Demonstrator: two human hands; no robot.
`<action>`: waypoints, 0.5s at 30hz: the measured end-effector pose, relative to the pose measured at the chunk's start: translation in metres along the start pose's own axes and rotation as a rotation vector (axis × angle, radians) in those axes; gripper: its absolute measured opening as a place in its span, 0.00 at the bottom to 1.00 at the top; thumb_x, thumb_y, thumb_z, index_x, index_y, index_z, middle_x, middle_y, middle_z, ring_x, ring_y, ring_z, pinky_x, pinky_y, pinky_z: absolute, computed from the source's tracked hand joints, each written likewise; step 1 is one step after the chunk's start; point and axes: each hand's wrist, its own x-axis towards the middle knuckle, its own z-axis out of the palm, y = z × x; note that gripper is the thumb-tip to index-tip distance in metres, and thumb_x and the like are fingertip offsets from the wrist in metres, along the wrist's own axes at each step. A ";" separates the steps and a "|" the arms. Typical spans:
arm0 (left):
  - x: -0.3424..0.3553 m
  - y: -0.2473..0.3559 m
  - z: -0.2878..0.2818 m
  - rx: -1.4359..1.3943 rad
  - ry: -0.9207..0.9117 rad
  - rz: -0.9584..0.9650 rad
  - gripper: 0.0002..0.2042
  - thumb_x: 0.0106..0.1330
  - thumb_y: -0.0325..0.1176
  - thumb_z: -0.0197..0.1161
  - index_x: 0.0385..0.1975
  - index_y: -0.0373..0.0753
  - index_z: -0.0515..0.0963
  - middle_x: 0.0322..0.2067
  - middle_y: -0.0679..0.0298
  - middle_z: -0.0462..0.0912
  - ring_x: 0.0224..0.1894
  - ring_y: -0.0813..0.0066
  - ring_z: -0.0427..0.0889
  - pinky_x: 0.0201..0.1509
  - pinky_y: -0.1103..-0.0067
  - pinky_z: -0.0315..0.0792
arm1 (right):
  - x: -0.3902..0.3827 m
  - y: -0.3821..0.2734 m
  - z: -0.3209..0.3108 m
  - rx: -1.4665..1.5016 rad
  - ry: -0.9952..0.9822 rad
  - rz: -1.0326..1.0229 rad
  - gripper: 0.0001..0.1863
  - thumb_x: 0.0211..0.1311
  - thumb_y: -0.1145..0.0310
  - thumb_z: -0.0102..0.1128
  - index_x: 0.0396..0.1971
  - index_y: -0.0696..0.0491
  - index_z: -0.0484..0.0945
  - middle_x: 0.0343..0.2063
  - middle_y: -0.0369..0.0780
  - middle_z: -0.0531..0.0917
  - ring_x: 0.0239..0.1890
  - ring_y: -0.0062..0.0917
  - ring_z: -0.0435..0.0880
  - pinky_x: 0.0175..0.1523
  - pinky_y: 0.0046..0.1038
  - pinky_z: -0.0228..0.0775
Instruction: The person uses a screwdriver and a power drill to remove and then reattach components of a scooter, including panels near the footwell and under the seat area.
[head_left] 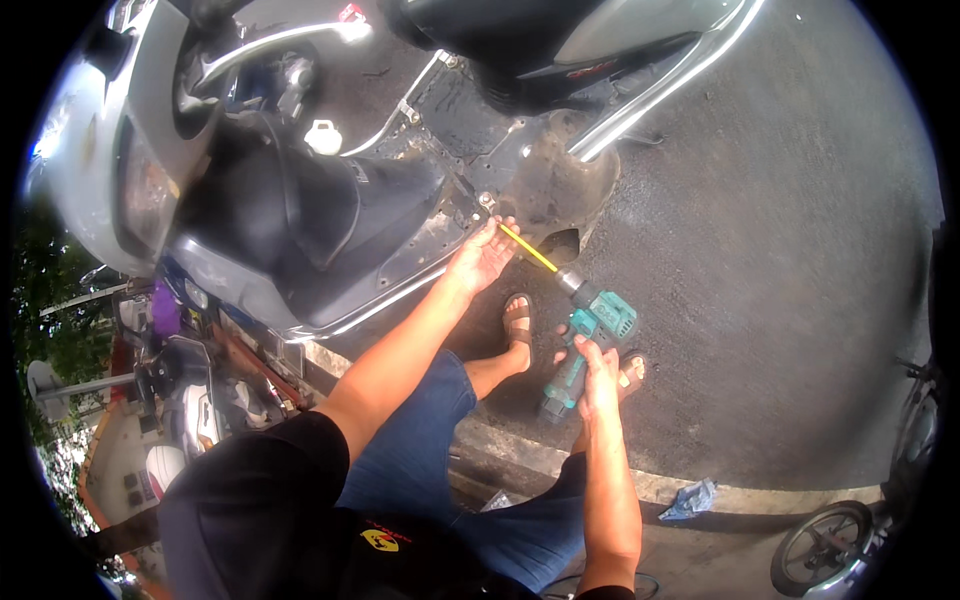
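My right hand [597, 372] is wrapped around the handle of a teal and black cordless drill [603, 318]. A long, thin yellow bit [528, 248] sticks out of its chuck and slants up to the left. At the far end of that bit, my left hand [482, 258] has its fingers closed around the tip. Just beyond the fingertips is a round metal fastener [486, 199] on the scooter's dirty footboard [465, 120]. What the bit's tip touches is hidden by my fingers.
The scooter's black seat [320, 195] lies to the left, its front cover [560, 45] at the top. A white jug [323, 137] stands beyond it. Behind me run a kerb [640, 487] with a blue cloth [690, 499] and a wheel [822, 548]. Other motorbikes [195, 400] stand left.
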 end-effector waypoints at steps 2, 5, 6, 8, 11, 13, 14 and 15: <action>0.009 -0.013 -0.004 -0.052 0.053 0.052 0.07 0.62 0.37 0.63 0.36 0.43 0.77 0.42 0.65 0.81 0.49 0.69 0.79 0.56 0.74 0.72 | 0.017 -0.008 -0.010 -0.210 -0.026 -0.043 0.16 0.54 0.70 0.59 0.43 0.59 0.75 0.36 0.41 0.83 0.25 0.23 0.80 0.30 0.24 0.73; 0.022 -0.032 -0.015 -0.165 0.078 0.076 0.07 0.62 0.37 0.63 0.36 0.43 0.77 0.42 0.65 0.81 0.50 0.70 0.78 0.56 0.74 0.73 | 0.039 -0.016 -0.024 -0.433 -0.116 -0.213 0.16 0.54 0.69 0.59 0.41 0.61 0.75 0.36 0.41 0.83 0.26 0.22 0.81 0.31 0.24 0.73; 0.030 -0.032 -0.019 -0.146 0.048 0.082 0.08 0.63 0.37 0.62 0.37 0.43 0.77 0.42 0.66 0.81 0.50 0.69 0.78 0.56 0.73 0.73 | 0.048 -0.019 -0.023 -0.462 -0.109 -0.240 0.16 0.54 0.68 0.59 0.42 0.60 0.75 0.36 0.41 0.83 0.26 0.22 0.80 0.31 0.24 0.74; 0.050 -0.027 -0.023 -0.157 -0.059 0.113 0.08 0.64 0.37 0.61 0.38 0.43 0.77 0.42 0.66 0.81 0.50 0.69 0.78 0.55 0.73 0.73 | 0.070 -0.024 -0.022 -0.292 -0.103 -0.079 0.14 0.56 0.71 0.58 0.43 0.59 0.75 0.36 0.41 0.83 0.26 0.22 0.80 0.32 0.24 0.74; 0.081 -0.009 -0.021 -0.167 -0.144 0.207 0.07 0.65 0.36 0.60 0.40 0.44 0.76 0.42 0.65 0.81 0.50 0.69 0.78 0.54 0.74 0.73 | 0.107 -0.024 -0.009 -0.069 -0.202 0.013 0.17 0.57 0.70 0.58 0.46 0.58 0.72 0.38 0.42 0.82 0.28 0.23 0.80 0.34 0.25 0.75; 0.106 0.006 -0.030 -0.169 -0.116 0.252 0.07 0.65 0.35 0.59 0.40 0.43 0.76 0.42 0.64 0.81 0.49 0.70 0.78 0.54 0.74 0.73 | 0.132 -0.013 0.005 -0.121 -0.252 -0.064 0.22 0.55 0.68 0.59 0.49 0.58 0.68 0.40 0.42 0.81 0.28 0.23 0.80 0.35 0.26 0.76; 0.121 0.014 -0.046 -0.212 -0.115 0.276 0.08 0.65 0.35 0.59 0.41 0.41 0.75 0.41 0.64 0.81 0.48 0.70 0.79 0.54 0.74 0.73 | 0.141 -0.005 0.012 -0.237 -0.280 -0.111 0.23 0.56 0.69 0.58 0.52 0.57 0.66 0.42 0.42 0.80 0.29 0.23 0.80 0.36 0.27 0.76; 0.137 0.023 -0.064 -0.253 -0.115 0.309 0.08 0.66 0.35 0.59 0.41 0.40 0.75 0.41 0.63 0.81 0.47 0.70 0.79 0.53 0.74 0.73 | 0.153 0.004 0.019 -0.362 -0.369 -0.192 0.23 0.57 0.70 0.58 0.52 0.57 0.66 0.42 0.41 0.80 0.30 0.22 0.79 0.37 0.26 0.75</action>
